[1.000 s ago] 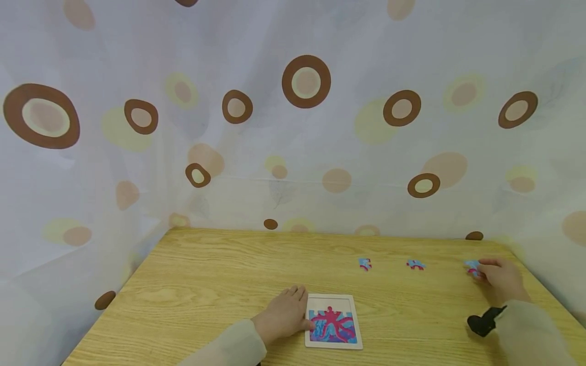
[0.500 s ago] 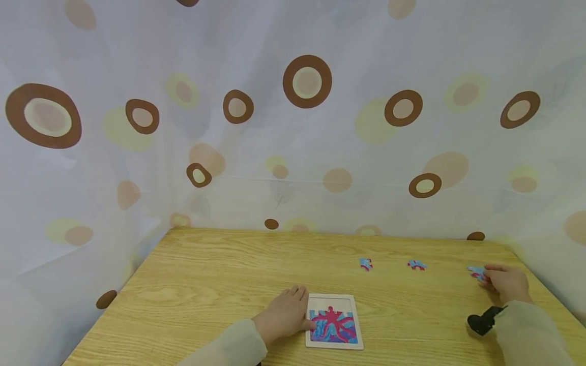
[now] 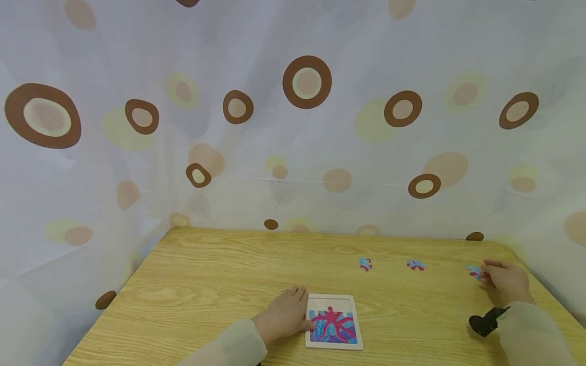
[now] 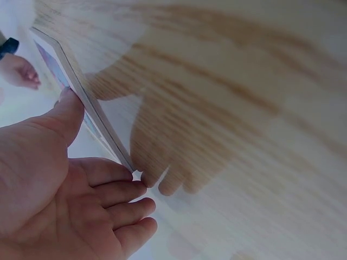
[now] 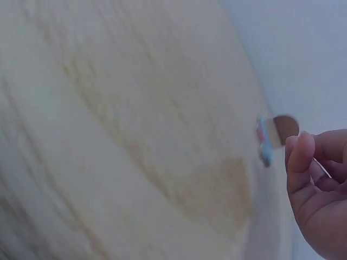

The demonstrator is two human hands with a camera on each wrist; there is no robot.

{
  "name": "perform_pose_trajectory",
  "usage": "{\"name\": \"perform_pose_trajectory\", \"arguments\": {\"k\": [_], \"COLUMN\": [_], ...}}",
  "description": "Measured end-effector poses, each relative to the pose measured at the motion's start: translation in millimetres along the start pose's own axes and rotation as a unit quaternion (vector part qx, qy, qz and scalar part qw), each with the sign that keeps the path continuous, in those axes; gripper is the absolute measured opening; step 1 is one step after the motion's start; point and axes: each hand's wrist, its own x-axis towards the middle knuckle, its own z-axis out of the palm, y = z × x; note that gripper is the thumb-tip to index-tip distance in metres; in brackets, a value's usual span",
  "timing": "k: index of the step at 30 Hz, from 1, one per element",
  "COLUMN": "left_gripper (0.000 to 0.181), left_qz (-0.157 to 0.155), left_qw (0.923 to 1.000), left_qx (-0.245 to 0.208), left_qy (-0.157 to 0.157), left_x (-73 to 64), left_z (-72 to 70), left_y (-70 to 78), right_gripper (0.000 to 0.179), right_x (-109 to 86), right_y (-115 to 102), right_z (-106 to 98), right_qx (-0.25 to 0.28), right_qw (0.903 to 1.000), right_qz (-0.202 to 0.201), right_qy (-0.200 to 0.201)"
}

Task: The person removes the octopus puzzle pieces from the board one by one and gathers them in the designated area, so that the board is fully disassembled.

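Observation:
My left hand (image 3: 285, 314) rests on the left side of a white-framed puzzle board (image 3: 334, 346), thumb over its edge and fingers together. A pink octopus on blue fills the lower part of the board; the upper part is bare white. In the left wrist view, the thumb of my left hand (image 4: 81, 179) lies along the frame. At the far right, my right hand (image 3: 507, 280) has its loosely bent fingertips at a blue-and-pink puzzle piece (image 3: 473, 271). Seen from the right wrist, a gap separates the blurred puzzle piece (image 5: 263, 142) from the bent fingers (image 5: 303, 154).
Two more puzzle pieces lie toward the back of the wooden table (image 3: 220, 284), one right of centre (image 3: 365, 264) and another farther right (image 3: 416, 265). A patterned curtain (image 3: 306, 142) encloses the table at the back and sides. A black device (image 3: 485, 321) sits at the right wrist.
The right hand has shifted slightly right and nearer, and its puzzle piece followed, turning a little; since half a second ago the piece has slipped slightly left. The left hand and board stay put.

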Motion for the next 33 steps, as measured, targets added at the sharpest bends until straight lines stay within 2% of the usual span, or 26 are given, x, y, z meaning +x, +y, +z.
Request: {"name": "perform_pose_trajectory", "arguments": {"k": [2, 4, 7, 10, 13, 18, 22, 25, 29, 33], "left_gripper": [0.075, 0.075, 0.075, 0.075, 0.074, 0.075, 0.078, 0.080, 0.081, 0.083], "left_qz": [0.000, 0.002, 0.004, 0.008, 0.014, 0.029, 0.037, 0.046, 0.049, 0.046], "left_qw": [1.0000, 1.0000, 0.9999, 0.9999, 0.9998, 0.9994, 0.9985, 0.9980, 0.9980, 0.9981], "left_qx": [-0.003, -0.007, -0.009, -0.007, -0.003, -0.011, -0.039, -0.044, -0.040, -0.041], "left_qy": [0.000, 0.003, 0.010, 0.013, 0.013, 0.017, 0.011, 0.005, 0.003, -0.001], "left_x": [0.0, -0.1, -0.1, 0.1, -0.7, -3.4, -5.3, -6.1, -6.6, -7.5], "left_z": [-0.1, 0.8, 3.2, 5.3, 4.4, 0.2, -0.7, -0.7, -0.5, -0.6], "left_y": [-0.2, -0.9, -2.9, -5.1, -5.9, -6.6, -9.5, -10.6, -10.9, -10.3], "right_gripper": [0.028, 0.038, 0.049, 0.052, 0.048, 0.039, 0.034, 0.031, 0.026, 0.020], "right_x": [-0.4, -3.5, -11.2, -21.2, -34.8, -64.4, -85.8, -98.4, -110.4, -120.8], "right_y": [-6, -15, -35, -53, -67, -80, -80, -75, -65, -56], "right_z": [5, 15, 37, 63, 92, 141, 178, 202, 229, 250], "right_qx": [-0.065, -0.104, -0.151, -0.169, -0.159, -0.161, -0.166, -0.172, -0.181, -0.203], "right_qw": [0.9962, 0.9890, 0.9773, 0.9675, 0.9603, 0.9434, 0.9198, 0.9000, 0.8771, 0.8548], "right_qz": [-0.057, -0.100, -0.139, -0.169, -0.199, -0.227, -0.252, -0.259, -0.249, -0.245], "right_qy": [-0.010, -0.031, -0.053, -0.082, -0.113, -0.180, -0.251, -0.305, -0.368, -0.410]}}
